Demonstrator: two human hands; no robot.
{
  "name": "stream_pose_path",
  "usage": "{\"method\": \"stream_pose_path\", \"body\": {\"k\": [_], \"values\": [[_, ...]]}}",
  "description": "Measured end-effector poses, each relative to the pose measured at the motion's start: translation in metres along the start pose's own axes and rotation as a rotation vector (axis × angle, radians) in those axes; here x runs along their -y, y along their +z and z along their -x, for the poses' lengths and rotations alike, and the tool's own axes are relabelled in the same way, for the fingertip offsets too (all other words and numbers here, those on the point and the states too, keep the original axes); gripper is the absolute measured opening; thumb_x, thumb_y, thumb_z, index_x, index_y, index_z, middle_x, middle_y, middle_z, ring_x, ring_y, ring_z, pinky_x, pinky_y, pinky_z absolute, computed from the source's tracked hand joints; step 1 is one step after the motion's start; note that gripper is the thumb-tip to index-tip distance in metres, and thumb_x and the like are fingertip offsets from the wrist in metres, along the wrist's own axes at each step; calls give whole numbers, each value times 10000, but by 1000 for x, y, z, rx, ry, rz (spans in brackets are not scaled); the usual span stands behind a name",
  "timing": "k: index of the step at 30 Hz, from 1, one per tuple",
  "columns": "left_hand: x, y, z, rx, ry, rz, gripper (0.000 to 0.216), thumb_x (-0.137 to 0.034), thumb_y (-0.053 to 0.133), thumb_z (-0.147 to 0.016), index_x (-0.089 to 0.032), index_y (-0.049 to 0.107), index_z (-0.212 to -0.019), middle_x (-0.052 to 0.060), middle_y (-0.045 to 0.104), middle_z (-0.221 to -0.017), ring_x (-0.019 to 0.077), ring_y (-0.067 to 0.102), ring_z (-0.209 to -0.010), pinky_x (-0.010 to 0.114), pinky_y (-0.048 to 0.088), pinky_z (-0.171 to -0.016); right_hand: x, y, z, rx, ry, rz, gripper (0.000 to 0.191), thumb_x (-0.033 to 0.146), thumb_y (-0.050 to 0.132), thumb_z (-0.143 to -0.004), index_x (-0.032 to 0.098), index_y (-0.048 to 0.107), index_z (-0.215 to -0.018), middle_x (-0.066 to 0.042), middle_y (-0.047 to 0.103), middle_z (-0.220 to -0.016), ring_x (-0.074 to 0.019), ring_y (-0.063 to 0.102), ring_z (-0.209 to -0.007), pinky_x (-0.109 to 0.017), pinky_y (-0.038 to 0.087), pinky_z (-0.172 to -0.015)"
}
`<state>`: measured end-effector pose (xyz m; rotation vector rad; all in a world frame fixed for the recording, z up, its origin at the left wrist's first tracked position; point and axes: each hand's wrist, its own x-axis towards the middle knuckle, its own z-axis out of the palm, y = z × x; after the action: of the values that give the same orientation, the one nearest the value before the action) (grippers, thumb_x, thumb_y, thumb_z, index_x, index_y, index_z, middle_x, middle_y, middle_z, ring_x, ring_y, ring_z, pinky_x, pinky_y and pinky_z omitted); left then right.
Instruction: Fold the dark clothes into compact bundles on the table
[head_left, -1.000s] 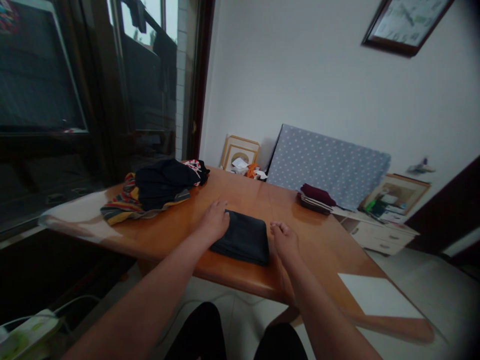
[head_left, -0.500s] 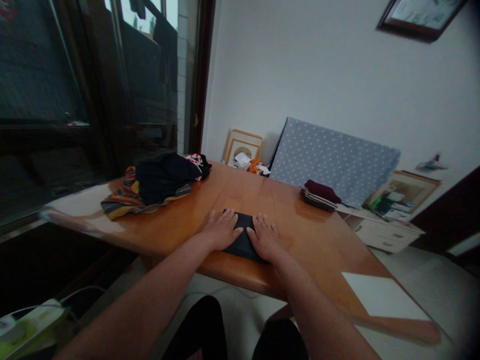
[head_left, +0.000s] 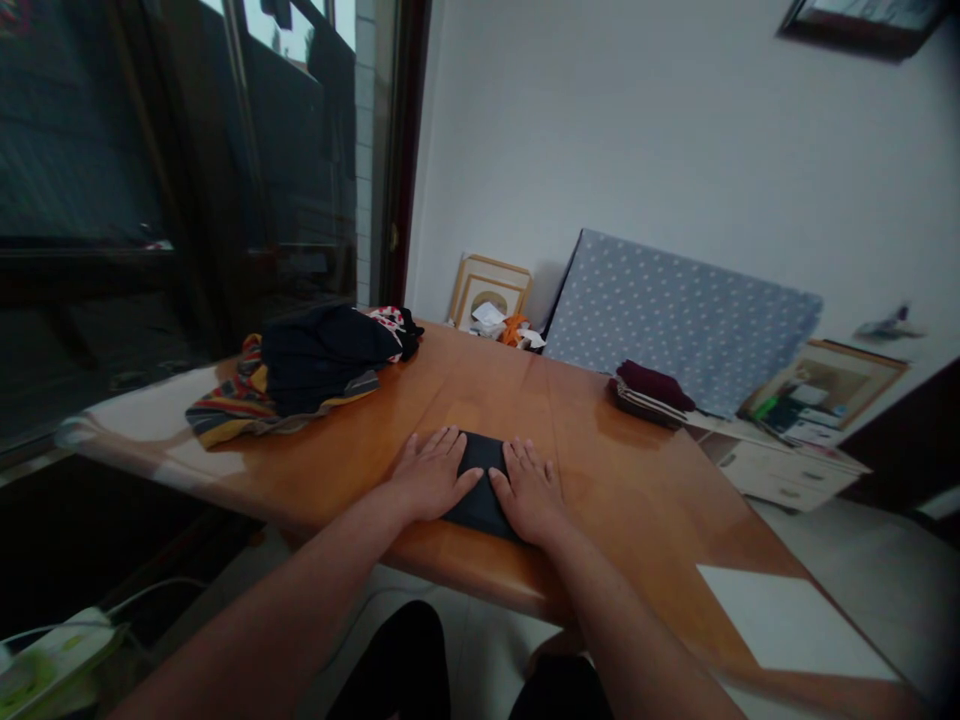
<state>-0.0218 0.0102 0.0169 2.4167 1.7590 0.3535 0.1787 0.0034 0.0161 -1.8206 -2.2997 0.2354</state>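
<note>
A folded dark garment lies on the wooden table near its front edge. My left hand rests flat on the garment's left half, fingers stretched out. My right hand lies flat on its right half, fingers spread. Both palms press down on the cloth and hide most of it; only a strip shows between them.
A heap of unfolded clothes, dark and striped, sits at the table's far left. A small stack of folded items lies at the far right. Behind are a dotted grey board, picture frames and a low white cabinet.
My hands moved from the garment's outer sides onto its top and now lie flat, close together. Over the last half second they barely shifted.
</note>
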Motion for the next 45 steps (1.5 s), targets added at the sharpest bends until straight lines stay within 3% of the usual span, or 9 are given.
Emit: {"method": "stream_pose_path", "body": {"k": [5, 8, 12, 17, 25, 30, 36, 40, 45], "values": [[-2, -3, 1, 8, -5, -6, 802, -700, 170, -932, -202, 298, -1547, 103, 213, -1632, 302, 144, -1507, 573, 121, -1175, -13, 5, -2, -49, -61, -217, 679, 551, 345, -967, 185, 321, -1538, -81, 201, -1631, -267, 71, -1519, -531, 95, -1205], [-4, -5, 1, 19, -13, -4, 812, -702, 164, -931, -194, 292, -1551, 105, 192, -1636, 304, 133, -1510, 591, 122, -1169, -38, 2, -4, -148, -17, -615, 561, 460, 422, -941, 218, 473, -1444, -76, 409, -1544, -242, 301, -1458, -450, 284, -1163], [-4, -5, 1, 17, -6, -3, 820, -699, 167, -931, -178, 296, -1551, 104, 187, -1637, 318, 119, -1511, 612, 115, -1164, -78, -13, -6, -295, 311, -1083, 418, 360, 493, -879, 197, 590, -1252, -106, 669, -1209, -202, 656, -1022, -291, 532, -745], [-2, -1, 0, -2, -11, -13, 814, -695, 163, -936, -177, 304, -1549, 107, 184, -1636, 308, 123, -1512, 610, 128, -1162, -96, -31, -20, -75, 325, -1257, 407, 356, 647, -794, 209, 596, -1170, -74, 683, -1060, -85, 553, -555, -190, 237, -378], [-2, 0, -2, -2, -12, -20, 810, -690, 171, -939, -180, 292, -1555, 85, 175, -1636, 309, 118, -1513, 616, 109, -1168, -88, -31, -61, 259, 190, -1241, 369, 299, 649, -818, 209, 592, -1171, 73, 488, -546, -71, 405, -428, -177, 152, -389], [-3, -2, -2, 4, -11, -36, 795, -671, 188, -947, -167, 304, -1550, 91, 184, -1632, 315, 135, -1509, 622, 110, -1168, -83, -34, -80, 354, 139, -1151, 236, 308, 665, -804, 201, 648, -1013, 84, 497, -597, -39, 299, -394, -186, 150, -379], [-2, -2, -3, -9, -3, -46, 768, -664, 211, -949, -190, 329, -1543, 92, 216, -1625, 316, 164, -1503, 620, 112, -1169, -77, -52, -89, 526, 52, -1090, 372, 332, 705, -782, 247, 643, -1139, 66, 596, -722, -40, 306, -430, -178, 217, -414], [-2, -1, -3, -22, -2, -38, 761, -670, 223, -946, -207, 343, -1537, 97, 231, -1623, 322, 172, -1501, 614, 107, -1171, -73, -49, -88, 429, 57, -1005, 246, 393, 674, -811, 206, 665, -972, 43, 589, -694, -65, 359, -493, -182, 232, -455], [-4, -4, 0, -9, 1, -39, 766, -662, 213, -949, -187, 338, -1538, 100, 224, -1626, 318, 169, -1502, 605, 84, -1177, -66, -25, -88, 67, 37, -755, 335, 450, 561, -885, 188, 523, -680, 28, 503, -628, -105, 411, -587, -229, 305, -550]]}}
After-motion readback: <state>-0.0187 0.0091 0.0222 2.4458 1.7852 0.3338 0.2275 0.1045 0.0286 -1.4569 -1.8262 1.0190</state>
